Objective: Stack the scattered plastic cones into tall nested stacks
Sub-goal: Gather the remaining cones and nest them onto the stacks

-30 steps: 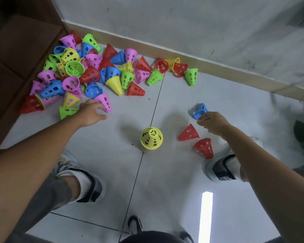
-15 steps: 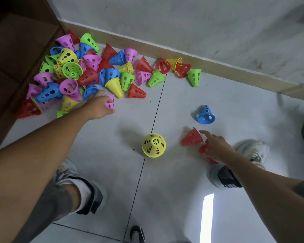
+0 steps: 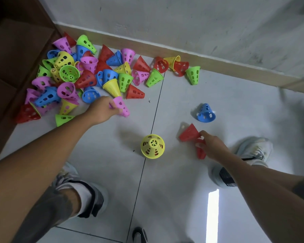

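Head view, the only one. Left hand [image 3: 102, 111] grips a pink cone [image 3: 121, 106] at the near edge of the pile [image 3: 81, 76], fingers curled round its narrow end; the cone's long axis runs toward 4 o'clock, wide rim leading, and whether it is clear of the floor cannot be told. Right hand [image 3: 211, 146] pinches a red cone [image 3: 200, 149], long axis roughly 12 to 6, partly hidden by the fingers. A second red cone [image 3: 189, 133] lies on its side touching that hand at its 10 o'clock. Blue cone [image 3: 206, 114] sits apart at the right hand's 12 o'clock, tilted.

Yellow stack [image 3: 152, 146] stands upright on the floor [image 3: 174, 190] between the hands, seen from above, tip up. It lies at 4 o'clock from the left hand and 9 o'clock from the right. Right hand is nearer.

Judgement: either cone must be turned tip-up, rim-down over the stack before nesting; the right hand's has the shorter path. The pile at 10 o'clock is mostly unsorted, so the task is early.
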`<state>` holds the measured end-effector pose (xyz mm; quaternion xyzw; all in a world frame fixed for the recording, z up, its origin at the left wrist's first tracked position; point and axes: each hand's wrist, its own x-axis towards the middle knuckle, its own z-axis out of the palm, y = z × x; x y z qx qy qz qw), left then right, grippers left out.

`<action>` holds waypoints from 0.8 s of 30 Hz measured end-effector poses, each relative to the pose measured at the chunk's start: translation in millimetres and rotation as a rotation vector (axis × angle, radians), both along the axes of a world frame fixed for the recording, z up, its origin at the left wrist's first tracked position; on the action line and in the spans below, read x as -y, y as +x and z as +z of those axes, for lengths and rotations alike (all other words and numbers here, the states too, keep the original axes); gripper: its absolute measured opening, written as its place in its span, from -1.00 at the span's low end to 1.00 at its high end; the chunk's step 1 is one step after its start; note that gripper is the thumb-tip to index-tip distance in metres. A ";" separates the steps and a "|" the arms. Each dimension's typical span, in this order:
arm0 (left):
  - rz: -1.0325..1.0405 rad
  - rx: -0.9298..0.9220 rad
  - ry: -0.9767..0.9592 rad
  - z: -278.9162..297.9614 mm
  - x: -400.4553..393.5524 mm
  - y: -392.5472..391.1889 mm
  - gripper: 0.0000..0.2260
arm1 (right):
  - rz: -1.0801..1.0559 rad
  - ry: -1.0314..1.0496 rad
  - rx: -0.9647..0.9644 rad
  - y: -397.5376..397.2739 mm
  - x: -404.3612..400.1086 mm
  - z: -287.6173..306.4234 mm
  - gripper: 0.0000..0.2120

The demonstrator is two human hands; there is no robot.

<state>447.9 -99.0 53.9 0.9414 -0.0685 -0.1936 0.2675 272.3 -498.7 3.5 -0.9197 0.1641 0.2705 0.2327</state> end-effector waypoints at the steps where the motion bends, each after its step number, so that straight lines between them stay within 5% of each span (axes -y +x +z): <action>1: 0.013 -0.030 -0.050 7.8 5.6 -3.9 -0.70 | -0.022 0.004 0.013 -0.3 -1.7 -0.8 -0.77; 10: 0.131 -0.231 -0.573 74.0 49.9 -35.7 -0.37 | -0.173 0.094 0.128 0.6 -19.6 11.1 -0.77; 19: 0.059 -0.456 -0.815 127.2 78.8 -69.9 -0.37 | -0.340 0.237 0.210 13.6 -28.7 31.1 -0.89; 24: -0.052 -0.654 -0.824 138.1 76.0 -82.4 -0.74 | -0.422 0.329 0.231 18.5 -32.0 42.2 -0.87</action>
